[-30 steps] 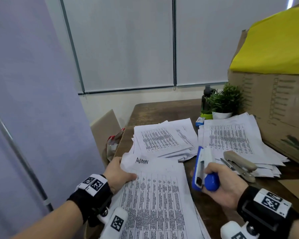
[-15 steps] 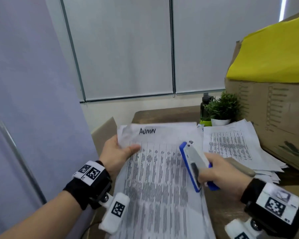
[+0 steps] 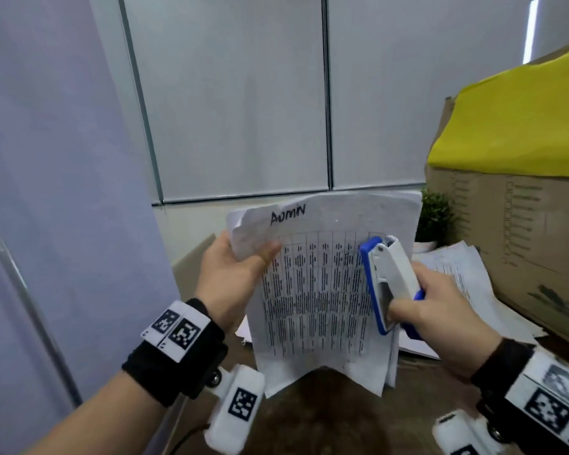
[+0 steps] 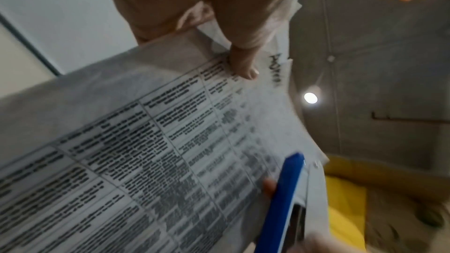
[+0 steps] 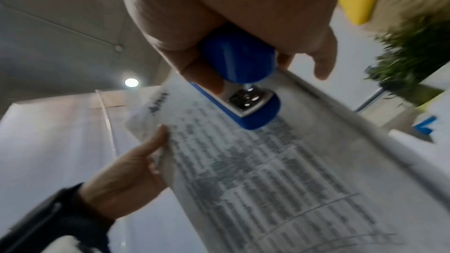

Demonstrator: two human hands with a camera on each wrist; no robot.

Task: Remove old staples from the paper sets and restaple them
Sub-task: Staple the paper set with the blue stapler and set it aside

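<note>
- Step in hand, as I judge it: restapling. The paper set (image 3: 322,290) marked "Admin" is held up above the counter (image 3: 342,408), and the stapler (image 3: 386,280) is in front of its right side.
- The next move calls for slipping a squared-up corner of the sheets into the stapler's mouth, then squeezing.
- The left hand (image 3: 234,274) pinches the set's crumpled top-left corner, thumb on the front.
- The right hand (image 3: 440,316) is curled round the blue-and-white stapler's rear.
</note>
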